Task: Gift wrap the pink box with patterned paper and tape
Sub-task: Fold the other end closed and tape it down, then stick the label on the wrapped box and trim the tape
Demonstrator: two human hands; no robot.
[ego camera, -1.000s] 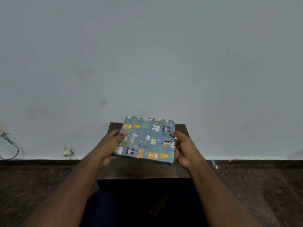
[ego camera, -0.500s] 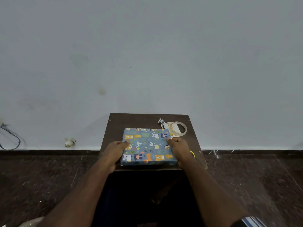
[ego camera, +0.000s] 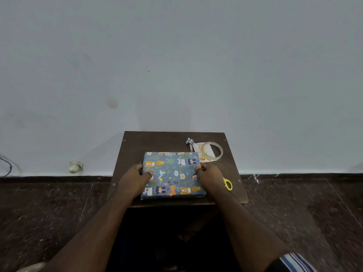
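Head view: both hands clamp the wrapped box (ego camera: 172, 174) — flat, long axis left-right.

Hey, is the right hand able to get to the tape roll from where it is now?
Probably yes. The right hand grips the wrapped box's right edge, and the tape roll lies just beyond it on the table with nothing between. It would need to let go first.

Pale grey wall (ego camera: 176, 55); dark speckled floor (ego camera: 314, 213); small brown table (ego camera: 157, 142).
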